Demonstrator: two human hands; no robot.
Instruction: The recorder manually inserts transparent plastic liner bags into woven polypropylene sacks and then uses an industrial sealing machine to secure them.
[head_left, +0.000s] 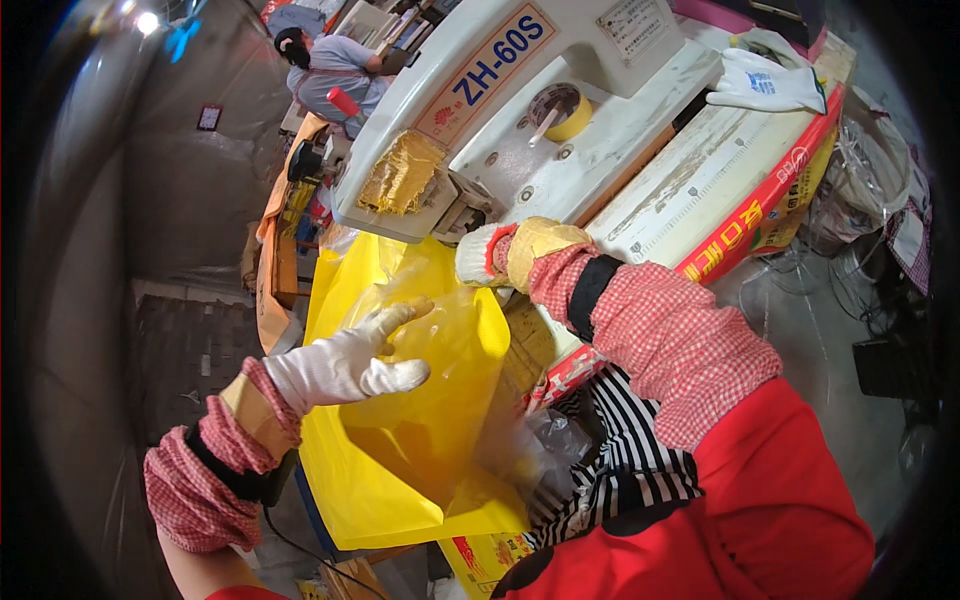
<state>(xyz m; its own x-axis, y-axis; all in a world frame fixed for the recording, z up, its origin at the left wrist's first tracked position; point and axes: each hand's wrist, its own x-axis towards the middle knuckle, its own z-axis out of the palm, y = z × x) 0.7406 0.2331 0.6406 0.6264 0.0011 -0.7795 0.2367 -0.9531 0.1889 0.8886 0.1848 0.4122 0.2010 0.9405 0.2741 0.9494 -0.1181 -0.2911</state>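
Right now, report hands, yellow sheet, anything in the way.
Left hand open over yellow sheet. Right hand beside machine head, grip unclear. Sheet bent. Tape roll clear of sheet.

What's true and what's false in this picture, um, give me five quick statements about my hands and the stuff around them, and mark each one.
1. The left hand is bare. False: it is gloved in white.
2. The left hand is open above the yellow material. True.
3. The right hand is farther from the white machine than the left. False: the right hand is nearer, beside the machine's head.
4. A tape roll sits on the white machine. True.
5. The loose glove lies on the yellow material. False: it lies at the picture's upper right, well apart from that material.
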